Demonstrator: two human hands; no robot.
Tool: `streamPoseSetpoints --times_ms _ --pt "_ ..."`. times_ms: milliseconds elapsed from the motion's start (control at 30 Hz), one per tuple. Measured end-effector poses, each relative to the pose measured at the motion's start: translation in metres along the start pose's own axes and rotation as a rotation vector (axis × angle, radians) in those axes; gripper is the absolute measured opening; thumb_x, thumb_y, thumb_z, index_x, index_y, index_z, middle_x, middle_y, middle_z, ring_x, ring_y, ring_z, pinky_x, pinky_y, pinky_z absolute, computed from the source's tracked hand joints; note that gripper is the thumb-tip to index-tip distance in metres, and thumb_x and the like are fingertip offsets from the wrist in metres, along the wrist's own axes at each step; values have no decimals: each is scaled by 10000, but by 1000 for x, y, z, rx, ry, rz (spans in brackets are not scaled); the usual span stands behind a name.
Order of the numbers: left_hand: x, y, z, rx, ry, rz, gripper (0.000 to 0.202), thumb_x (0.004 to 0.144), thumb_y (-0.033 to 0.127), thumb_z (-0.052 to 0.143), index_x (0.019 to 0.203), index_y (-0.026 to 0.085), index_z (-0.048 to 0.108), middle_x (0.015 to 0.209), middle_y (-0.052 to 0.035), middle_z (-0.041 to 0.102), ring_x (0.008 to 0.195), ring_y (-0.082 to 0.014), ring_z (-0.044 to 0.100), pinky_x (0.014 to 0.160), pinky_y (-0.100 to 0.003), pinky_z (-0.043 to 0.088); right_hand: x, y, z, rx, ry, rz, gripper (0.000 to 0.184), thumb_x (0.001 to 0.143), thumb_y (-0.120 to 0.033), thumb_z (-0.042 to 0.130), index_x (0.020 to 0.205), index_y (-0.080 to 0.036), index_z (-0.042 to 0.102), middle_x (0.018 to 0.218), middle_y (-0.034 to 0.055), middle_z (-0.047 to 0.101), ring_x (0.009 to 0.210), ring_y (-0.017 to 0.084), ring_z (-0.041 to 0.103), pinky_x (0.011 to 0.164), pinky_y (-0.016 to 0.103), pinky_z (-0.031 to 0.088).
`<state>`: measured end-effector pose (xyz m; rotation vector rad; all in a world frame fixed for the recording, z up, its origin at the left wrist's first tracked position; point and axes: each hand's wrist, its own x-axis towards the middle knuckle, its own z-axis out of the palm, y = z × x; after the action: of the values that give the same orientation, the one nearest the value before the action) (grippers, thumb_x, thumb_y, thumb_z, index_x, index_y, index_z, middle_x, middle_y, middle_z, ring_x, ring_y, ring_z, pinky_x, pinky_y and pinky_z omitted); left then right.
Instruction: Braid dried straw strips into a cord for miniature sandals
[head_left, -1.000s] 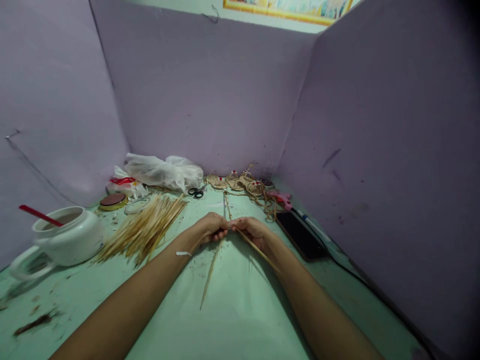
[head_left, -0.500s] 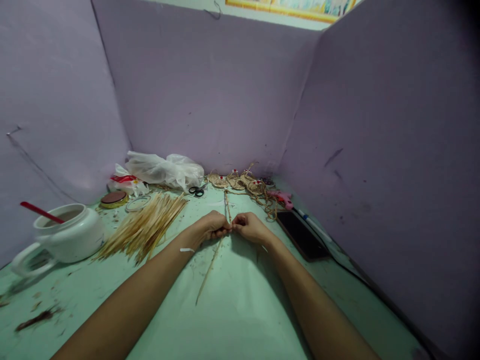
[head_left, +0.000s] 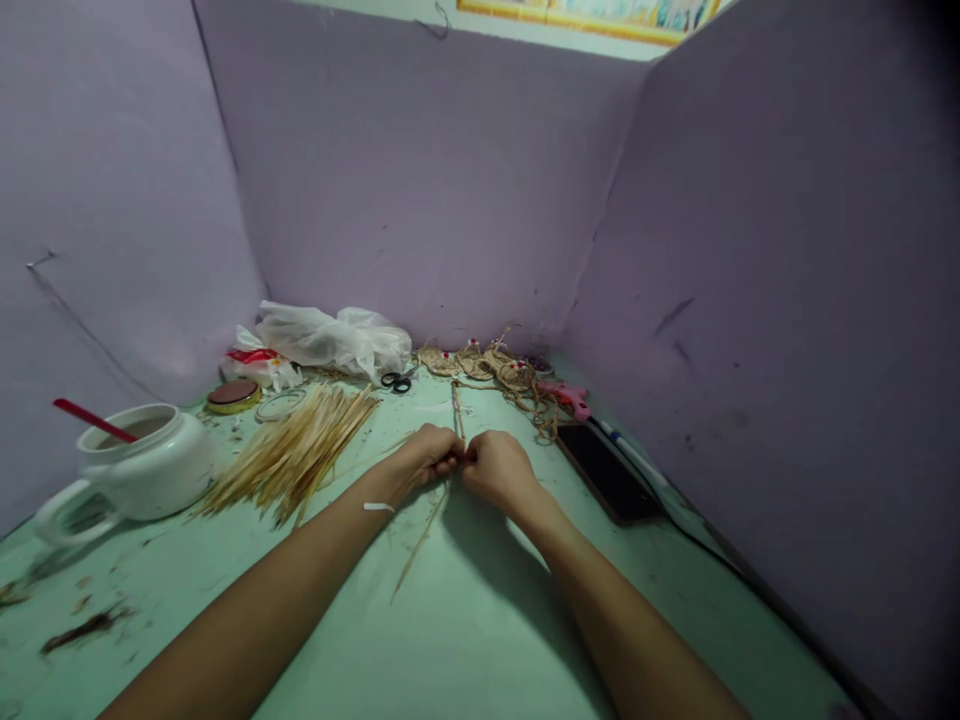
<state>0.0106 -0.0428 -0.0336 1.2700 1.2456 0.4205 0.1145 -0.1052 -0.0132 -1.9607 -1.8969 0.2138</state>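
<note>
Both hands meet over the middle of the green tabletop, at the near end of a thin twisted straw cord (head_left: 458, 408). My left hand (head_left: 429, 456) is closed, its fingertips pinching the cord. Close against it, my right hand (head_left: 498, 466) is also closed on the cord's end, with its knuckles turned up. From under the hands a loose straw strand (head_left: 420, 550) trails toward me. Beyond them the cord runs back to several woven straw pieces with small red and white bits (head_left: 474, 362). The fingertips partly hide what they grip.
A bundle of dry straw (head_left: 307, 450) lies left, beside a white mug (head_left: 150, 470) holding a red stick. Behind are a round tin (head_left: 234, 395), plastic bag (head_left: 337, 340) and black scissors (head_left: 397, 382). A phone (head_left: 609, 475), pink glue gun (head_left: 568, 396) and cable lie right.
My right hand has rolled over, bringing its knuckles upward. My left hand stays pinched at nearly the same spot. The whole view has shifted slightly.
</note>
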Motion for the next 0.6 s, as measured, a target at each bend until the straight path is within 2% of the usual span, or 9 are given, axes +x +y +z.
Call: streamPoseSetpoints --times_ms 100,233,300,400,433,500,567,600 --pt "0 -2 -4 17 1 -31 157 531 149 534 433 135 411 335 30 373 296 -31 288 330 -168 154 -5 -5 2 -8 -15 -57 130 616 -195 561 639 -140 677 664 156 650 608 195 563 512 258 299" --pt "-1 -3 -10 71 4 52 157 518 152 539 431 136 409 328 44 347 292 -27 257 332 -178 126 2 6 -2 127 -114 -99 120 620 -228 575 614 -150 665 594 91 630 568 168 544 495 243 307" --pt "0 -4 -14 55 -50 104 164 518 166 537 430 140 400 338 55 328 295 -21 236 335 -184 106 11 17 -6 328 -103 -11 166 653 -274 558 614 -141 650 566 64 610 544 144 531 490 226 334" --pt "0 -4 -18 27 -138 161 189 505 193 555 431 146 387 366 64 319 306 -18 232 338 -190 92 21 28 -12 732 -23 241 166 702 -233 506 649 -112 607 614 68 605 533 112 530 507 210 396" --pt "0 -4 -19 28 -145 172 189 500 197 554 431 148 386 369 63 320 308 -18 233 339 -191 91 22 29 -12 868 -63 321 136 701 -201 502 655 -109 591 625 70 604 529 107 533 517 213 417" --pt "-2 -4 -19 34 -143 178 157 499 203 537 437 145 404 368 60 324 312 -22 235 342 -190 96 21 26 -9 1063 -232 422 86 685 -145 509 637 -105 567 600 66 596 506 103 538 530 226 447" --pt "-4 -3 -19 42 -129 173 115 494 202 513 447 141 427 362 56 329 316 -26 243 346 -186 112 18 21 -3 1126 -381 432 84 670 -123 518 597 -105 555 540 52 577 480 106 536 520 233 456" --pt "-5 -3 -18 52 -120 167 101 492 202 503 450 141 434 357 55 330 317 -29 247 348 -184 120 17 18 1 1123 -416 424 96 666 -123 522 575 -107 549 508 42 564 462 105 527 500 228 449"
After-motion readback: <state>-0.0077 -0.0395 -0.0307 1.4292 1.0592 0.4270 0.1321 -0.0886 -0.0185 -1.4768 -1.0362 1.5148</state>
